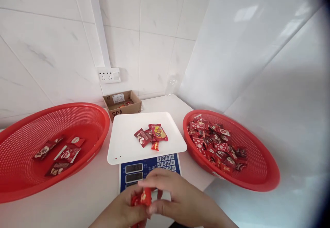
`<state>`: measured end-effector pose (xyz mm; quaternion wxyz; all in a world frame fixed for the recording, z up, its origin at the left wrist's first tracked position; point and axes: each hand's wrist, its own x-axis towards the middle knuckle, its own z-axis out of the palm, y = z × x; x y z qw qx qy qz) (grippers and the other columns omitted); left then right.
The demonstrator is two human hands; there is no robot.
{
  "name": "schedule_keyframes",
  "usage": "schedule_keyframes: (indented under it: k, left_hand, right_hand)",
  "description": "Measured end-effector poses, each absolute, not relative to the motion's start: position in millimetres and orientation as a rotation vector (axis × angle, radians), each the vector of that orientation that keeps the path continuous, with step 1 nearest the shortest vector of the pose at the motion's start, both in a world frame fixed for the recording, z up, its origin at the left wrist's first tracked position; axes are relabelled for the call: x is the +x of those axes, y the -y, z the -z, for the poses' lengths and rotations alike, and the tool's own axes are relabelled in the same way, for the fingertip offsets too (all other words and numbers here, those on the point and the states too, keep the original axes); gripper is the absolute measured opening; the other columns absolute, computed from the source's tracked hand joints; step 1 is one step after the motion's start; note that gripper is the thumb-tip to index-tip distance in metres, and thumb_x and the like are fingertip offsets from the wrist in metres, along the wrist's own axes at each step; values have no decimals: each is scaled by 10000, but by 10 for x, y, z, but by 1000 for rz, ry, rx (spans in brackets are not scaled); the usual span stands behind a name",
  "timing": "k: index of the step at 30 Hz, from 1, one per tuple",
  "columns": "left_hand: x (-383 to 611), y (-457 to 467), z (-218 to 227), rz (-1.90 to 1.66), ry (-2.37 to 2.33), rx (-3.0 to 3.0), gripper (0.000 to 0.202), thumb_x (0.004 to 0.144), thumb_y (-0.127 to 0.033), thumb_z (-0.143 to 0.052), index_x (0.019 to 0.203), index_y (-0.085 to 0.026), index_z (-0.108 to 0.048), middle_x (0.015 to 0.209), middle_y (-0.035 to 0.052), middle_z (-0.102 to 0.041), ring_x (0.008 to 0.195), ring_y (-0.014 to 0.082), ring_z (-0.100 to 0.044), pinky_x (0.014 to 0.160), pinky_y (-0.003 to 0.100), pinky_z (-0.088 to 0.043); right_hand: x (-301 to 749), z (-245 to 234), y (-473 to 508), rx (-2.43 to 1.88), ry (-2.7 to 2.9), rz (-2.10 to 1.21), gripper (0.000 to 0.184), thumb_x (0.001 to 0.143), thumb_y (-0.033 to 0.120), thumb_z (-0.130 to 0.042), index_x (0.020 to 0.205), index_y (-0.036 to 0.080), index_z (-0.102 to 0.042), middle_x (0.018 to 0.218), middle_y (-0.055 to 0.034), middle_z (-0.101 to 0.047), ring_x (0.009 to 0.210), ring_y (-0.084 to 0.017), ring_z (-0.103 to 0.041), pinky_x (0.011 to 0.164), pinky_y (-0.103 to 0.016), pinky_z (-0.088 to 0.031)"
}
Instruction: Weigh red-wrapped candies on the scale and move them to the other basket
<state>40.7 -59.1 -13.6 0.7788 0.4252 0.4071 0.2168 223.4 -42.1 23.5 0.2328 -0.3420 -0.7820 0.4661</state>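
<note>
Both hands meet in front of the scale. My left hand (126,207) is closed around several small red wrapped candies (135,200). One red candy (146,196) with pale lettering sticks up from it, and the thumb and fingers of my right hand (172,193) close on that one. Just beyond is a digital scale (149,167) with a blue keypad, partly covered by my hands. On its white tray (123,128) lie a dark red packet (142,137), a red-and-yellow packet (158,132) and a small red candy (155,146); another packet is partly hidden beneath.
A red perforated basket (90,118) with several packets stands on the left. Another red basket (257,159) on the right holds a heap of wrapped sweets. Behind the scale, a cardboard box (126,109) sits against the tiled wall, below a power socket (109,75).
</note>
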Motion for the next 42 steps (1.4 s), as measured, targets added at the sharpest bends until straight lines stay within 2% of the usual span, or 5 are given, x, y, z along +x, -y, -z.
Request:
schedule_keyframes:
  k: [6, 15, 27, 37, 42]
  left_hand:
    - [529, 665, 240, -293, -837, 973, 201, 655, -249, -652, 820, -171, -567, 553, -84, -493, 437, 56, -446, 390, 163, -358]
    - [394, 734, 398, -260, -764, 951, 396, 747, -544, -612, 812, -157, -561, 539, -67, -498, 427, 54, -435, 395, 167, -354]
    - [319, 756, 467, -392, -834, 824, 452, 670, -544, -693, 867, -162, -552, 695, -36, -534, 520, 69, -515, 387, 161, -400]
    - [399, 787, 284, -600, -890, 1265, 56, 826, -262, -556, 849, -211, -558, 833, 0, -576, 723, 120, -560, 671, 264, -482]
    - [573, 706, 159, -616, -651, 2222, 279, 821, -165, -507, 1077, -213, -606, 1092, 94, -654, 946, 222, -584, 872, 355, -452]
  right_hand:
    - [2252, -92, 574, -904, 2183, -1377, 203, 815, 310, -644, 990, 233, -711, 958, -38, -589, 856, -127, -570, 783, -236, -461]
    - [2322, 100, 574, -1179, 2162, -1159, 304, 931, 323, -437, 759, 195, -652, 729, -13, -622, 689, -119, -572, 632, -227, -436]
    - [2304, 68, 92, -1486, 1679, -723, 378, 858, 373, -493, 1170, 200, -614, 1083, -104, -675, 822, -193, -645, 689, -322, -528]
    - [2247, 511, 831, -1014, 937, -2046, 401, 830, 523, -555, 1126, 256, -601, 1034, -59, -646, 853, -163, -619, 705, -306, -506]
    - [2021, 587, 902, -616, 130, -2539, 544, 808, 679, -446, 933, 185, -638, 792, -12, -656, 733, -126, -632, 698, -246, -484]
